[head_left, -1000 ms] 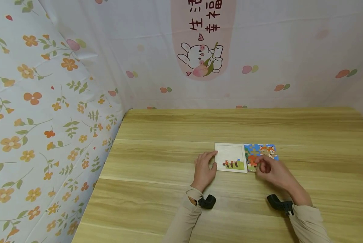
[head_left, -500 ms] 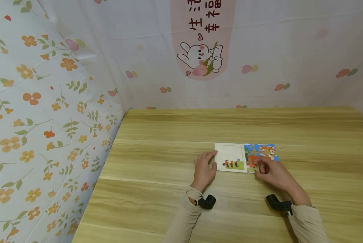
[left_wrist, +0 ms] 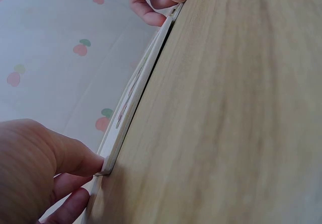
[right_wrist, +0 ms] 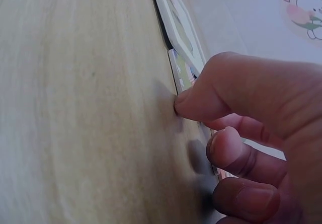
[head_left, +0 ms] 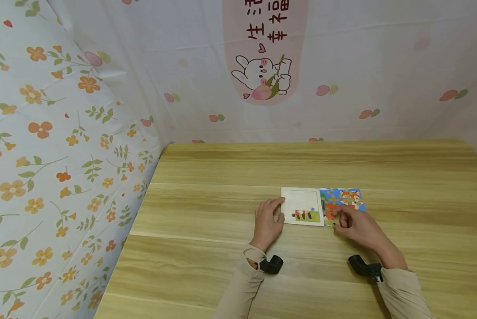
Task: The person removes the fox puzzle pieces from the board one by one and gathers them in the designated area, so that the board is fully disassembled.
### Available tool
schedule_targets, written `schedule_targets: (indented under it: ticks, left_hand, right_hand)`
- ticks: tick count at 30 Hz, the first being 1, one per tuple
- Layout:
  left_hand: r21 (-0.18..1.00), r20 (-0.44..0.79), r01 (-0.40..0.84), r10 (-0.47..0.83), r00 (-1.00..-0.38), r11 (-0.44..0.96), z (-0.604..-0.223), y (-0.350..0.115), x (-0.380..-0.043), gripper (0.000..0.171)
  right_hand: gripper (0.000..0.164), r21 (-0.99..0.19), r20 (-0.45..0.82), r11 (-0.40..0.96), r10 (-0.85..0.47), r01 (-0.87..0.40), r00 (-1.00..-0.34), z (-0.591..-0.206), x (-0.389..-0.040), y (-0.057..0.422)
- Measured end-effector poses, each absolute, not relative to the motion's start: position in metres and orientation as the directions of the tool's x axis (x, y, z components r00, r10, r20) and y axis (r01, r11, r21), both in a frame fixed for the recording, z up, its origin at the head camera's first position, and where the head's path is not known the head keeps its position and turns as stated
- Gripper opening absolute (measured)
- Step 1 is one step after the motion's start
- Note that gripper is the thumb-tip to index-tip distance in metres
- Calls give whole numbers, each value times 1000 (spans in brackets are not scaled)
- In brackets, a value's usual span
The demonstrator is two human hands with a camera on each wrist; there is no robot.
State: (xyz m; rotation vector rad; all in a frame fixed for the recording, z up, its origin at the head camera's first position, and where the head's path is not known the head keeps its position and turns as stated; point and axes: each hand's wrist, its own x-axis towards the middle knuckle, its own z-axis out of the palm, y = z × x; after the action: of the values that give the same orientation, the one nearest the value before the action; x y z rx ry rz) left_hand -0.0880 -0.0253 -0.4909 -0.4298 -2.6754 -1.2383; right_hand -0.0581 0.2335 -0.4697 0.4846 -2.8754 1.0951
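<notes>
A white puzzle tray (head_left: 300, 198) lies flat on the table, with a few joined pieces showing a striped tail on green (head_left: 304, 215) in its lower right. Against its right side is a colourful jigsaw (head_left: 350, 195) with foxes on blue, partly covered by my right hand. My left hand (head_left: 268, 223) rests at the tray's left edge; in the left wrist view its thumb (left_wrist: 83, 158) presses the near corner. With curled fingers, my right hand (head_left: 360, 227) pinches a puzzle piece (right_wrist: 182, 75) at the jigsaw's near edge, thumb against its end. The fingertips hide most of that piece.
The wood-grain table (head_left: 206, 212) extends around the puzzle. A flowered cloth (head_left: 63, 177) hangs on the left, and a pale cloth (head_left: 182, 88) with a rabbit print hangs behind the table. Each wrist carries a black mount (head_left: 272, 265).
The right hand has moved slightly toward me and left, and the jigsaw's lower-left piece has shifted slightly nearer with it. The left hand keeps its place on the tray.
</notes>
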Motion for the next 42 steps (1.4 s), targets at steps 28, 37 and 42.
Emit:
schedule_targets:
  ticks: [28, 37, 42]
  left_hand:
    - [721, 275, 334, 191, -942, 608, -491, -26, -88, 39]
    - [720, 270, 330, 192, -944, 611, -490, -26, -88, 39]
    - [719, 274, 335, 194, -942, 610, -490, -26, -88, 39]
  right_hand:
    - [20, -664, 145, 694, -246, -279, -958, -464, -58, 232]
    - [18, -657, 159, 672, -319, -342, -934, -457, -66, 214]
    - [17, -654, 161, 656, -365, -376, -917, -456, -70, 202]
